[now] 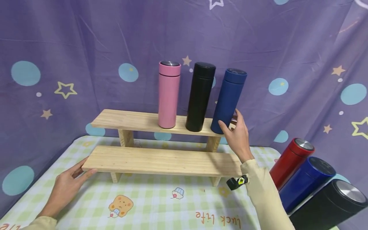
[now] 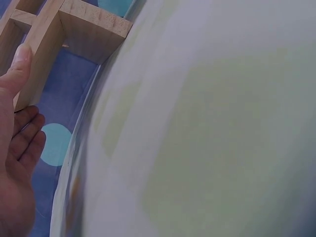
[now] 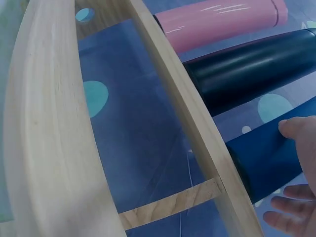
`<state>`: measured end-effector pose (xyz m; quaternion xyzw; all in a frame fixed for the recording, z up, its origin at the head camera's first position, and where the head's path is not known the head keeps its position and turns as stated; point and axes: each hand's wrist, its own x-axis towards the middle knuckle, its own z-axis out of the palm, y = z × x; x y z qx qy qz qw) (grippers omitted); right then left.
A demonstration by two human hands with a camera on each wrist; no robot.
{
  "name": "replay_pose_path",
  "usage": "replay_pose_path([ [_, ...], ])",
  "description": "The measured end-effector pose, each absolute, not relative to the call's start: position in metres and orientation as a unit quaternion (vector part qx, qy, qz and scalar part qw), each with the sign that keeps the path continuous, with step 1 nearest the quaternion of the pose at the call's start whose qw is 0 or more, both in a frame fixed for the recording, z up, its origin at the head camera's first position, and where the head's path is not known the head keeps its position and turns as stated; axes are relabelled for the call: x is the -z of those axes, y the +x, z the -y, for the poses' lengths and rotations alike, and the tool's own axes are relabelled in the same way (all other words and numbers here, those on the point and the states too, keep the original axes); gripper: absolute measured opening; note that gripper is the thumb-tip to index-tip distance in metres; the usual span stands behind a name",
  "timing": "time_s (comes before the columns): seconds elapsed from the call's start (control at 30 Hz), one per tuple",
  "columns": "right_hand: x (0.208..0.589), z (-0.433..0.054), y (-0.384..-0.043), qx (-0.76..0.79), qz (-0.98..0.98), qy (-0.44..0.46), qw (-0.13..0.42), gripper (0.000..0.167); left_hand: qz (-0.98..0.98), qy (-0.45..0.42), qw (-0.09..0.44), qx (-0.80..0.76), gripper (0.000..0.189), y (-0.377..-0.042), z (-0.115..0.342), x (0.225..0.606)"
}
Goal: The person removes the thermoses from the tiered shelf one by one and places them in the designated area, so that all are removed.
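My right hand [image 1: 238, 137] holds the lower part of a dark blue thermos bottle [image 1: 229, 99], thumb across its front and a fingertip at its right side. In the right wrist view the other fingers [image 3: 289, 207] lie loosely beside this bottle. It stands at the right end of the upper step of a two-tier wooden shelf [image 1: 161, 161]. A black thermos [image 1: 200, 97] and a pink thermos [image 1: 169, 95] stand upright to its left. My left hand [image 1: 65, 185] grips the left end of the lower step, thumb at the front edge, fingers behind.
A red thermos [image 1: 290, 163], a bright blue thermos [image 1: 305, 182] and a larger black thermos [image 1: 326, 206] are grouped at the right, near my right forearm. A checked cloth [image 1: 155, 207] covers the table. Behind the shelf hangs a purple curtain [image 1: 100, 64].
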<state>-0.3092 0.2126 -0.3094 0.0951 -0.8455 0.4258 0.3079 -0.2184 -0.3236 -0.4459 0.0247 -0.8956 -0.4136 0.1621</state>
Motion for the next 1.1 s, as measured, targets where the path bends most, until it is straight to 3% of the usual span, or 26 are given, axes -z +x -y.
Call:
replay_pose_path([
  [0.23,0.320,-0.221,-0.292,-0.430,0.848,0.107,0.292,0.084,0.895,0.035,0.151,0.418,0.080,-0.216,0.325,0.445],
  [0.5,0.337,-0.226,-0.266,-0.412,0.845,0.121,0.319,0.074,0.898,0.030,0.150,0.413,0.080,-0.219,0.326,0.446],
  [1.1,0.375,-0.248,-0.209,-0.368,0.862,0.100,0.335,0.072,0.899,0.025,0.130,0.418,0.082,-0.218,0.325,0.443],
])
